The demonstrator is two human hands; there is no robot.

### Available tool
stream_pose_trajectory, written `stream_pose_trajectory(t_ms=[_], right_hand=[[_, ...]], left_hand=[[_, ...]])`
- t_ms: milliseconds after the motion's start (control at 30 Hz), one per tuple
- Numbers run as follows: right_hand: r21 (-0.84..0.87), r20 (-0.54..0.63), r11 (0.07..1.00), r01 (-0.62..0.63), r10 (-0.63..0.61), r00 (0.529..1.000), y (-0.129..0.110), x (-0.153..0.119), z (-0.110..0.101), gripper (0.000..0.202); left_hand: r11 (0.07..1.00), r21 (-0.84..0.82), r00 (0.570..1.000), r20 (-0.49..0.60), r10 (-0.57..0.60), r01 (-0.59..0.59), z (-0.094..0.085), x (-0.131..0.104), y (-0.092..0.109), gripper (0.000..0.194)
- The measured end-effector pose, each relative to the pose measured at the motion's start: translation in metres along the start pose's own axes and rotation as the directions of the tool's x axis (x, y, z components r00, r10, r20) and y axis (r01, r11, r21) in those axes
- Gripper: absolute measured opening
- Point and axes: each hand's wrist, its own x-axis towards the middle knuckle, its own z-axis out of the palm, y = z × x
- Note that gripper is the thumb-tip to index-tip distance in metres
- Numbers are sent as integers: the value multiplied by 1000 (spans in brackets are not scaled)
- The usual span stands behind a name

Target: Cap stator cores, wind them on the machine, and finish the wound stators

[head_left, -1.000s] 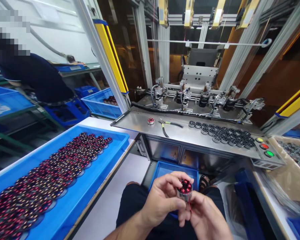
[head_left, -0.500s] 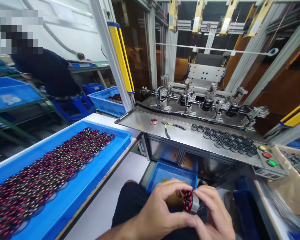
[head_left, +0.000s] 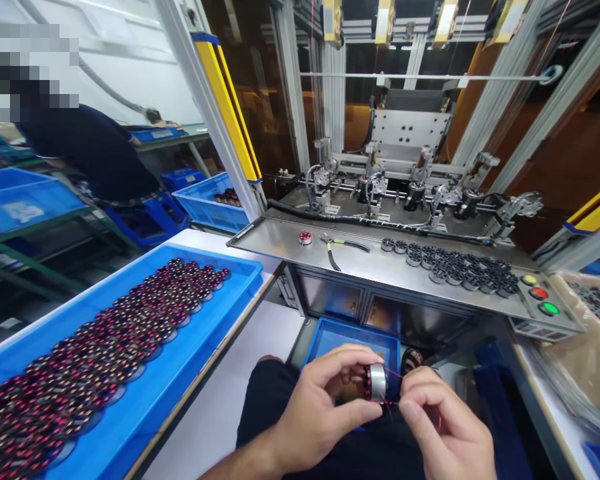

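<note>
My left hand grips a motor stator by its rim, thumb below and fingers above. The stator has a silver metal band and red wire windings, and its wound face is turned to the left. Thin red wires stick out from its right side. At these wires, my right hand is closed with thumb and forefinger pinched on a wire end. Both hands are over my lap, in front of the metal bench.
A blue tray of wound stators stands on the left. On the metal ledge lie one red stator, cutting pliers and rows of dark cores. Buttons sit at right. A co-worker sits at far left.
My right hand has moved off the stator's body to the right and now pinches its wire. The stator has turned, showing more of its silver side.
</note>
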Motion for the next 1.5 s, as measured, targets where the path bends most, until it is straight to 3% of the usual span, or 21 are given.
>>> stream_pose_trajectory(t_ms=[67,133,233,333,433,533,600,833,967,1067,1100,1200,1233,1300,1433,1500], right_hand=[[16,4,998,-61,61,998,2,-4,0,15],[44,28,992,-117,115,993,9,-8,-2,18],[118,50,958,-260,256,965,24,-12,-14,23],[140,26,940,-310,309,951,29,-7,-31,23],[20,173,986,-168,162,972,12,8,-40,22],[-123,418,989,-76,121,900,-13,24,-39,17],[-166,485,985,-56,131,865,-23,33,-37,21],[-184,574,983,24,88,814,-28,40,-32,18],[-183,583,982,49,68,810,-27,41,-28,20],[-241,610,961,138,40,791,-17,42,-37,20],[-281,607,943,178,31,794,-14,42,-41,19],[-387,502,862,327,-101,859,-13,39,-46,3],[-398,472,837,376,-164,866,-15,38,-44,9],[-367,479,794,485,-285,830,-20,35,-35,25],[-351,581,685,638,-375,722,-22,32,-11,4],[-334,628,657,676,-380,679,-22,34,-7,15]], left_hand=[[991,-125,999,22,-47,50,2,-1,-2,41],[995,-97,1000,11,-7,8,3,-1,-2,41],[964,194,983,9,181,-179,0,0,2,44],[793,483,928,154,340,-371,-5,3,13,48],[644,586,871,323,371,-492,-9,5,23,49],[612,579,841,412,350,-538,-10,5,28,54],[629,554,835,427,347,-545,-10,4,30,55],[721,509,873,389,295,-470,-13,-1,35,44],[735,476,863,399,309,-483,-15,-1,34,48],[753,445,857,416,305,-485,-17,-2,32,44],[750,454,860,407,307,-482,-18,-2,31,43],[711,532,885,341,317,-460,-18,-3,30,40],[693,559,890,321,325,-455,-17,-3,29,40],[662,594,889,302,344,-457,-15,-3,28,39],[670,586,890,299,344,-456,-16,-3,26,38],[724,553,911,274,308,-411,-20,-6,27,41]])
